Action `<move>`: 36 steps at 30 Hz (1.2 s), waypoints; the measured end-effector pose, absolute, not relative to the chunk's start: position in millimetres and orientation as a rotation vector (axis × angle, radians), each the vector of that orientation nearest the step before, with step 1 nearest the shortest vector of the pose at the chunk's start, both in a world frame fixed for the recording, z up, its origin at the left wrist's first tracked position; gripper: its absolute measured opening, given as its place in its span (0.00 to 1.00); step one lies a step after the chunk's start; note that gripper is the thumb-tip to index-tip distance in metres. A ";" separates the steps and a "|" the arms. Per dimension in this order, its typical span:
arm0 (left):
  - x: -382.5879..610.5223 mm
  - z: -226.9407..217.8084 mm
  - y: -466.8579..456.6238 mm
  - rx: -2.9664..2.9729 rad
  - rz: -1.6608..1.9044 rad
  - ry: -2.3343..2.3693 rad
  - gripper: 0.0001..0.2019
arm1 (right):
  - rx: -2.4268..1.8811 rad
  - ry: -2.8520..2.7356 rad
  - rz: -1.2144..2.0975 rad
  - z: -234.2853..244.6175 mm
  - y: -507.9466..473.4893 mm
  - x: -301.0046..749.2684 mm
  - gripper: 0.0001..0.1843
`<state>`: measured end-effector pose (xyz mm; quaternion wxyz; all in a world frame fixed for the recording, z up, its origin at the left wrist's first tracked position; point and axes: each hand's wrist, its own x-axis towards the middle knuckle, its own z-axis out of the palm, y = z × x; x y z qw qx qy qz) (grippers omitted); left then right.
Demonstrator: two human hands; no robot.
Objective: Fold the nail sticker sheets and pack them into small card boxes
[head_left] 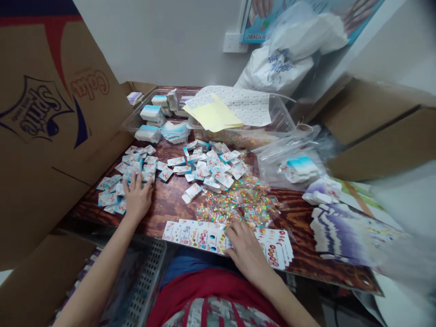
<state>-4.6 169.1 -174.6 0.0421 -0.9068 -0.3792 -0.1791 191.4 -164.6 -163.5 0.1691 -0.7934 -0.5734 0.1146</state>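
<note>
My left hand (pixel 136 197) lies flat with fingers spread on a scatter of small blue-and-white printed cards (pixel 117 181) at the left of the dark wooden table (pixel 170 204). My right hand (pixel 245 250) rests palm down, fingers stretched, on a row of sticker sheets (pixel 194 235) along the near table edge. More of the small cards (pixel 207 165) are heaped in the middle. Little clear packets of coloured beads (pixel 238 202) lie just beyond my right hand.
Clear plastic trays (pixel 150 122) with stacked cards and yellow and white paper sheets (pixel 218 113) stand at the back. A plastic bag (pixel 293 165) and purple-white card stacks (pixel 340 227) lie right. Cardboard boxes (pixel 44 127) flank both sides. A grey basket (pixel 146 277) sits below the table edge.
</note>
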 end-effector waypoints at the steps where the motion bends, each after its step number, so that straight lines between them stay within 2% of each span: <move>1: -7.1 -174.5 172.1 -2.795 -0.563 -1.143 0.19 | -2.270 -1.633 0.329 -163.0 -164.6 191.2 0.20; 9: -16.5 -173.8 184.7 -2.757 -0.653 -1.131 0.19 | -2.338 -1.579 0.422 -157.0 -161.0 196.9 0.23; 12: -12.8 -169.6 181.1 -2.745 -0.695 -1.151 0.19 | -2.334 -1.596 0.416 -157.5 -161.2 198.7 0.21; 16: 14.3 -161.1 134.3 -2.858 -0.914 -1.134 0.17 | -2.284 -1.588 0.391 -158.4 -158.8 203.2 0.17; 18: 32.4 -158.1 94.4 -3.108 -0.944 -0.965 0.14 | -2.253 -1.544 0.462 -158.5 -155.2 208.1 0.14; 21: 54.0 -157.2 37.3 -3.531 -0.705 -0.610 0.10 | -2.213 -1.491 0.601 -158.9 -149.0 217.2 0.14; 24: 63.9 -160.8 5.7 -3.644 -0.485 -0.451 0.07 | -2.180 -1.509 0.631 -159.7 -145.7 224.1 0.14; 26: 65.4 -164.6 -0.6 -3.638 -0.393 -0.427 0.08 | -2.158 -1.531 0.618 -159.8 -146.1 226.2 0.14; 31: 65.5 -169.9 0.4 -3.642 -0.354 -0.464 0.05 | -2.110 -1.523 0.574 -157.5 -151.4 225.6 0.12; 34: 66.2 -168.6 -1.4 -3.679 -0.368 -0.468 0.06 | -2.117 -1.515 0.514 -154.5 -152.6 222.1 0.08; 36: 65.6 -167.6 -3.7 -3.667 -0.348 -0.445 0.09 | -2.119 -1.545 0.447 -151.8 -152.5 217.6 0.11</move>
